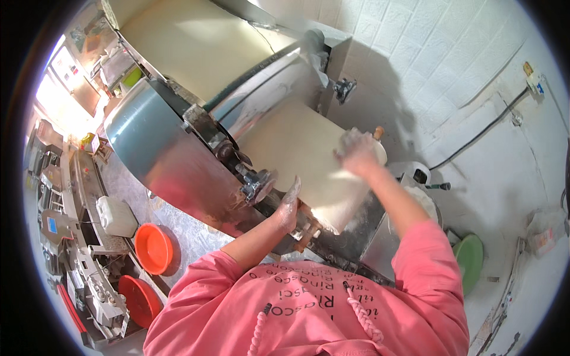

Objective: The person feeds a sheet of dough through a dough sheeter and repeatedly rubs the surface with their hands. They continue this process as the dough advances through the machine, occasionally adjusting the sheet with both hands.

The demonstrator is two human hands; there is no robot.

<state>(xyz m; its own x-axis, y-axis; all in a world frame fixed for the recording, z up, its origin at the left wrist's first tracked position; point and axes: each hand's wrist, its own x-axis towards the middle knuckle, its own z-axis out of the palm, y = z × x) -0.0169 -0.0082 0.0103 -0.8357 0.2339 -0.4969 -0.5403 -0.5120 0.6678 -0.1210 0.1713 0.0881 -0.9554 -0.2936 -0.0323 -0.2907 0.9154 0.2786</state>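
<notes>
A wide sheet of pale dough (294, 138) comes down the front of a steel dough-sheeting machine (160, 147). It is wound into a thick roll at the near side, where the ends of a wooden rod (378, 132) stick out. My left hand (288, 207), dusted with flour, stands edge-on at the roll's left end, fingers extended and holding nothing. Over the right part of the dough is my right hand (356, 151), blurred, its fingers apart; whether it touches the surface is unclear. Two dark handwheels (258, 184) flank the sheet.
More dough (196, 44) lies in the upper part of the machine. Orange basins (153, 248) and a white jerrycan (116, 216) are at the left. To the right are a green basin (470, 262), a metal box (378, 240) and a black cable (481, 129) along the wall.
</notes>
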